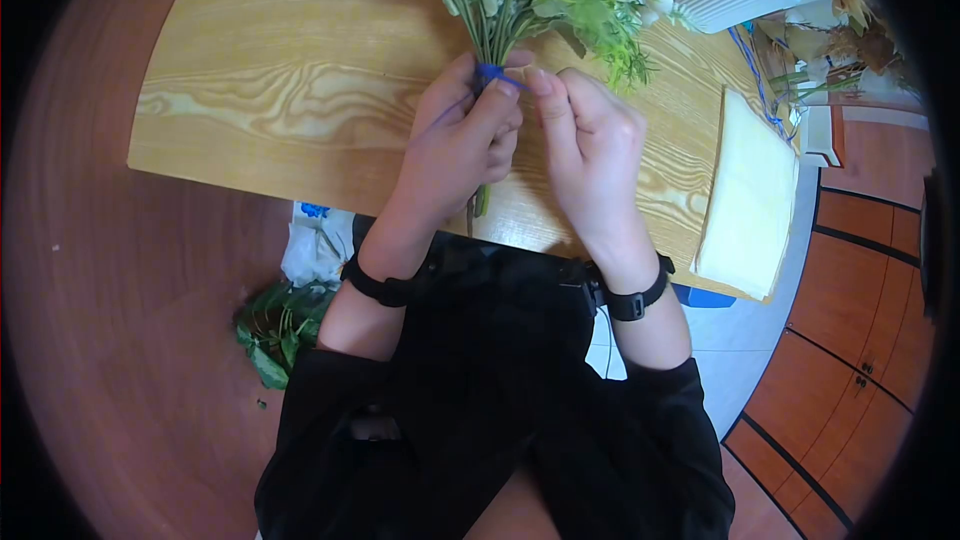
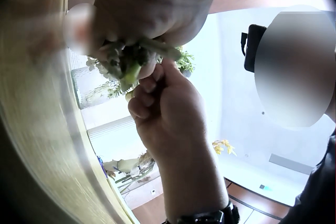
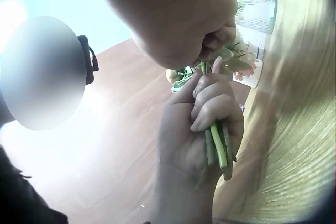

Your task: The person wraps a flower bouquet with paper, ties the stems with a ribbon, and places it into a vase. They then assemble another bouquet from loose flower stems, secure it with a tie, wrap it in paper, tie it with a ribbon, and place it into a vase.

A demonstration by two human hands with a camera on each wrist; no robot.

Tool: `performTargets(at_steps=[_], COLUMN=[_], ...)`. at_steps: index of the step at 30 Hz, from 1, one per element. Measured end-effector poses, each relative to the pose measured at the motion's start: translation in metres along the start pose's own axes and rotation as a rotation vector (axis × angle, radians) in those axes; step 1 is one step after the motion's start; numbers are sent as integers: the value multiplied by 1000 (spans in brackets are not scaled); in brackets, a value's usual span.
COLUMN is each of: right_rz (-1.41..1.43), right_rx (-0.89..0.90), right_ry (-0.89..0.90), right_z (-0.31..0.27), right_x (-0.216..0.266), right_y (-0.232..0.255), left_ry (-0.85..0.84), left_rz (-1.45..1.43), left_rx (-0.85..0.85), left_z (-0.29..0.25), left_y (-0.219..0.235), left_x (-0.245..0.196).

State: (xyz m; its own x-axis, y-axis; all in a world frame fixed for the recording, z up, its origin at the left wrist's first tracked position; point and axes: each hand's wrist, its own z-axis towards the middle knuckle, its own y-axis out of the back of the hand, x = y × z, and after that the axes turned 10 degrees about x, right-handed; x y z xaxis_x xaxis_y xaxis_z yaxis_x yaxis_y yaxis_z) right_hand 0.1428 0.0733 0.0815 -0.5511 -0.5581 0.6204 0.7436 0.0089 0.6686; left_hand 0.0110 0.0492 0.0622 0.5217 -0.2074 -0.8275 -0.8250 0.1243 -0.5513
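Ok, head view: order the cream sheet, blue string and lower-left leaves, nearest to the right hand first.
1. Blue string, at the right hand, around the stems.
2. Cream sheet, right of that hand, on the table.
3. Lower-left leaves, past the table's near edge.

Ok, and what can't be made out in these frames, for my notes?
- Any knot in the blue string: too small in the head view, partly covered by the left hand.
- The right hand's pinch on it: in the right wrist view, hidden behind that hand's own bulk.
- Number of stems: fingers cover them in the head and right wrist views.
- Top of the bouquet: cut off by the head view's upper edge.
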Motion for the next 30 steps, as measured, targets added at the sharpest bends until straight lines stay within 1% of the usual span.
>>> performTargets(at_steps=[6, 8, 15, 17, 20, 23, 24, 26, 28, 30], right_rz=[112, 136, 242, 263, 257, 301, 295, 292, 265, 289], right_rx=[-22, -34, -68, -87, -49, -71, -57, -45, -51, -43], right_ry=[-77, -104, -110, -113, -180, -188, -187, -189, -169, -191], right_z=[-7, -9, -8, -8, -10, -12, -13, -14, -14, -14], right_x=[-11, -13, -14, -13, -12, -15, -17, -19, -20, -17], right_y=[-7, -8, -8, -8, -7, -10, -11, -12, -13, -9], left_ry=[47, 19, 31, -17, 32, 53, 57, 94, 101, 108], left_rz=[-111, -146, -192, -338, -389, -318, -314, -293, -281, -273], left_rx=[78, 139, 161, 183, 225, 252, 251, 130, 124, 119], left_z=[-2, -3, -5, -7, -6, -8, -8, -9, -7, -6], left_y=[7, 9, 9, 10, 14, 17, 15, 9, 3, 1], left_x=[5, 7, 10, 17, 18, 20, 19, 16, 11, 11])
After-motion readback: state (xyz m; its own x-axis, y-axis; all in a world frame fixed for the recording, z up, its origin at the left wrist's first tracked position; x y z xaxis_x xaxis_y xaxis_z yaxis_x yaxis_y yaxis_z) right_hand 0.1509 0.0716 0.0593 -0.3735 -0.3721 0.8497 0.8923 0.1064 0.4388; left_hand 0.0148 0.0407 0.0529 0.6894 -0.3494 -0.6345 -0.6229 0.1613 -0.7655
